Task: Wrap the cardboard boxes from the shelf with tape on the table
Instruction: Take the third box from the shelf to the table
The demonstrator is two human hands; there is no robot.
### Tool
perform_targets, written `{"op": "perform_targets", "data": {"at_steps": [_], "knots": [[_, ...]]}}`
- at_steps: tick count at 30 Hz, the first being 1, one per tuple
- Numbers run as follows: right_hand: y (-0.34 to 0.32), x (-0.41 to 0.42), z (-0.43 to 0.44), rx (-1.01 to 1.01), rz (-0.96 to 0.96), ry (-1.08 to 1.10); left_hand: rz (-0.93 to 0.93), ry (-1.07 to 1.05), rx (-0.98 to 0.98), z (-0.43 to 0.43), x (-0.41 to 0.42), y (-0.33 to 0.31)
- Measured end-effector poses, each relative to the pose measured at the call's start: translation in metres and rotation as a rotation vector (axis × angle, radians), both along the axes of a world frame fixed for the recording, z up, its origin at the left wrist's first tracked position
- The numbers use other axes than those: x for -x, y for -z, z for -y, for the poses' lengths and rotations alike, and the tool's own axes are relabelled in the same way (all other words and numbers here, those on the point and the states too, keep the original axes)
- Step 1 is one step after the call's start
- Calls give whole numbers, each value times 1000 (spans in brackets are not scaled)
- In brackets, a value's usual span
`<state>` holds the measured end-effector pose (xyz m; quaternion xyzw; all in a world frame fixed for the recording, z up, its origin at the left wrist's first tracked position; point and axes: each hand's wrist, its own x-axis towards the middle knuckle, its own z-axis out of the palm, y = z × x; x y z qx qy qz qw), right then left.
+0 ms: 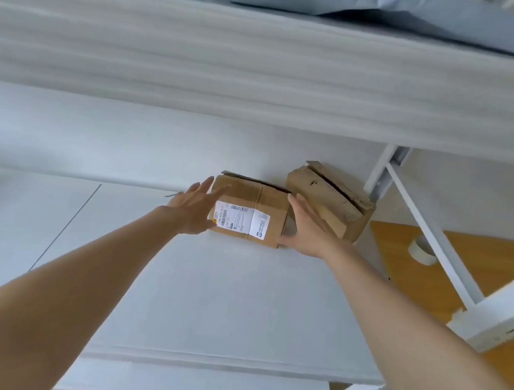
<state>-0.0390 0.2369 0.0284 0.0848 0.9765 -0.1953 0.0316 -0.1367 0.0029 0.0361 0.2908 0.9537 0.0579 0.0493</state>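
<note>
Labelled cardboard box (pixel 249 215) on the shelf (pixel 203 286), long axis left–right, lies between left hand (pixel 194 207) and right hand (pixel 305 231). Both are straight-fingered at its ends, equally near, gripping nothing.

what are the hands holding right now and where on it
The labelled box, between flat palms: left hand at its left end, right hand at its right end. Fingers straight, none curled round it.
</note>
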Motion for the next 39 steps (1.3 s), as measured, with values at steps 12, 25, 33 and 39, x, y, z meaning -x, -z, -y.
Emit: {"op": "perform_targets", "data": {"at_steps": [12,25,33,39], "knots": [[20,81,-11,16,-14,18,292,-353,-624,-36,41,46],[24,49,10,163,-145,28,362,-457,-923,-18,-9,48],[0,-37,38,264,-119,63,549,-556,-1103,17,-81,5],[-30,-135,60,251,-130,83,568,-487,-1032,41,-164,-34]]}}
